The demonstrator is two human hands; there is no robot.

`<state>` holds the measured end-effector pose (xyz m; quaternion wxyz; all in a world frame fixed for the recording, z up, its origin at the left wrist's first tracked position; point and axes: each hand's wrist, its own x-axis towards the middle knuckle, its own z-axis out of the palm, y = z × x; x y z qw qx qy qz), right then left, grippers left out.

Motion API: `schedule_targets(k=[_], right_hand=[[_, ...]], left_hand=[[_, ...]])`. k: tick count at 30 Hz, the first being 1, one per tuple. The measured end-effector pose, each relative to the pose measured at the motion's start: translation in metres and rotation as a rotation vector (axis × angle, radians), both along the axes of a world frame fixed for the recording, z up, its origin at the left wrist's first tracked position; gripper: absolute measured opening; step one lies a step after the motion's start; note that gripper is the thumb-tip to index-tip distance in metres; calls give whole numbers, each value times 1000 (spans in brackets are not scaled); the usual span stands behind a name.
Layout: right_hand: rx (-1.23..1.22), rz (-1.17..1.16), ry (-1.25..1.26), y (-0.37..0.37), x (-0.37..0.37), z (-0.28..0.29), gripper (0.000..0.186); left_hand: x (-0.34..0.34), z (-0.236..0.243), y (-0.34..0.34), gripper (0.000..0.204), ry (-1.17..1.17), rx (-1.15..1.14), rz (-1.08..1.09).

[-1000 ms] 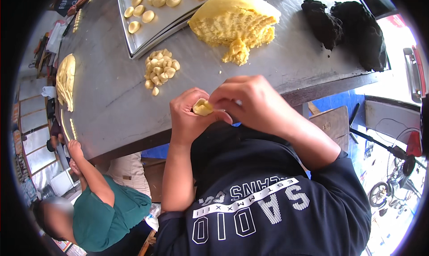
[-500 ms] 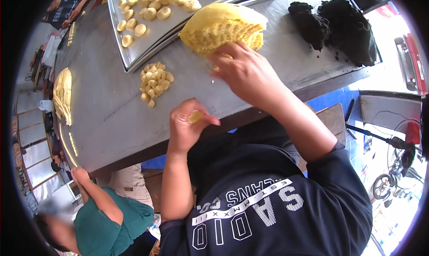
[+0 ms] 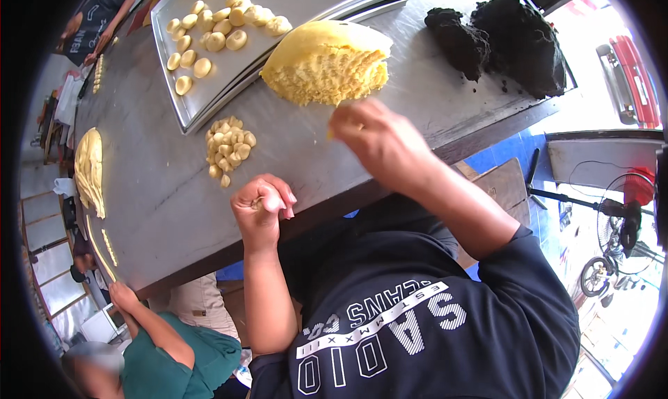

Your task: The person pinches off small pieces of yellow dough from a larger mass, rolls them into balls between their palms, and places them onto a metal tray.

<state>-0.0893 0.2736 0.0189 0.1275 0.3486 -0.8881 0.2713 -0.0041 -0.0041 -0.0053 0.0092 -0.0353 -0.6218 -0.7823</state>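
Observation:
My left hand (image 3: 263, 207) is curled near the table's front edge. A small pale piece of dough shows between its thumb and fingers. My right hand (image 3: 381, 141) has its fingers bent together around a bit of yellow paste, of which only small parts show, and is somewhat blurred. Just beyond it sits a large mound of yellow paste (image 3: 327, 58), smooth on top and crumbly on the near face. Left of the mound, a heap of small dough balls (image 3: 231, 148) lies on the metal table.
Flattened round dough pieces (image 3: 236, 40) lie on a metal tray (image 3: 174, 85) at the back. Black dough-like lumps (image 3: 518, 47) are at the right. Along the left are a long slab of dough (image 3: 89, 173) and a co-worker in green (image 3: 177, 354), hands at a dough strip.
My right hand has drawn back from the mound toward me with yellow paste. My left fingers have curled over the dough piece. The whole view has shifted slightly.

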Motion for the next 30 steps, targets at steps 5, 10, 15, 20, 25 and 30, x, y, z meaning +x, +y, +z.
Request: schedule_targets(k=[5,10,15,20,25,30], right_hand=[[46,-195,112,4,-29,-3,22],[286,-106,-317,-13,-31,15,10],[209,-77,13,-37,-33,-14,9],[-98,150,43,-19,9,-18,9],[-16,-132,-34,24,-18,7,19],[97,-7,-86,19,-32,0,8]], left_hand=[[-10,4,13,62,-6,74,55],[-10,-1,2,47,46,53,-31],[-7,-3,0,42,-14,-49,-114],[10,18,6,43,-4,-401,101],[12,35,7,19,326,-1122,31],[-5,4,5,52,323,-832,121]])
